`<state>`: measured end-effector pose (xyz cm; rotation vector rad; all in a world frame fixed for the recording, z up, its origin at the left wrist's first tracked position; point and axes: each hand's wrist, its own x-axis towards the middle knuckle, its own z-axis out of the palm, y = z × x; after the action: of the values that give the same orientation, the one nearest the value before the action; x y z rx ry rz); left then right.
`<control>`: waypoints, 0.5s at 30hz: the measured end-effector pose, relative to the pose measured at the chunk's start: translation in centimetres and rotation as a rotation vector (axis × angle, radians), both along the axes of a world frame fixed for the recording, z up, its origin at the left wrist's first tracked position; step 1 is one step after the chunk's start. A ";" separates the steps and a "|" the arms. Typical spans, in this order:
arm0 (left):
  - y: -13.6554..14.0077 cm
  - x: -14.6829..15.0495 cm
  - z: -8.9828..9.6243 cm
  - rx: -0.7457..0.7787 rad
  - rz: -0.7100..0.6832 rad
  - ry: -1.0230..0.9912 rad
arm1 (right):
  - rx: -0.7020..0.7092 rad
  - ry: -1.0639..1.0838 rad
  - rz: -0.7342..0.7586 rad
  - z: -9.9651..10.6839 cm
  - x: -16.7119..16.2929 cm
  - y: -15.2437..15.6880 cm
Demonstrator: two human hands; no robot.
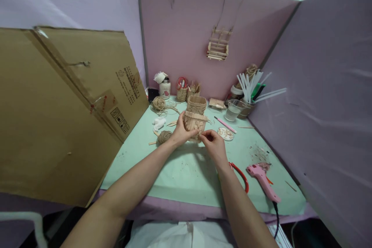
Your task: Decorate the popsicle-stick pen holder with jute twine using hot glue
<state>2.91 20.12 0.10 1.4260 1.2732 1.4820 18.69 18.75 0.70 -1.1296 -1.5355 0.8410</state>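
Pale cloth of my clothing (180, 236) shows along the bottom edge, and both of my bare forearms reach up from there over the light green table (180, 174). Near the middle of the table is a small tan pot (194, 121) with a textured side and a raised rim. My left hand (183, 132) has hold of it, curved part-way open around its left side, with the thumb laid across the lower front. My right hand (215, 143) is at the pot's lower right, fingers curled in and thumb and forefinger brought close together. I cannot tell whether they pinch something small or only touch the pot's side.

Just behind it stands a second pot (197, 102) of like colour, its open top in view. To the left lie a ball of twine (159, 103), a crumpled white cloth (159, 123) and a darker ball of twine (164, 136), the last near my left wrist. Right of the pot I see a pink pen-shaped tool (226, 124) and, just below it, a round dish (222, 131) with pale bits in it. A clear plastic cup (232, 112) stands farther back. A red handle (241, 176) shows beside my right forearm, partly hidden by it, and a pink glue gun (263, 182) lies to its right.
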 end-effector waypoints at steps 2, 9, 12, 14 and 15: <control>0.1 0.0 -0.1 -0.014 -0.012 -0.028 | 0.011 -0.022 -0.016 -0.1 -0.1 0.0; 0.1 -0.2 -0.2 -0.029 -0.006 -0.014 | 0.019 -0.039 -0.062 0.1 -0.9 -0.2; -0.2 -0.4 0.2 -0.061 -0.043 -0.004 | -0.008 -0.019 -0.059 0.2 -1.1 -0.2; -0.5 -0.7 0.7 -0.095 -0.103 -0.004 | -0.028 0.004 -0.050 0.2 -1.1 -0.2; -0.6 -0.8 1.1 -0.114 -0.136 0.000 | -0.036 0.017 -0.043 0.3 -1.0 -0.2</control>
<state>2.08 19.48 1.16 1.4091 1.2155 1.2991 17.65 18.59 0.99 -1.1754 -1.4820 0.8502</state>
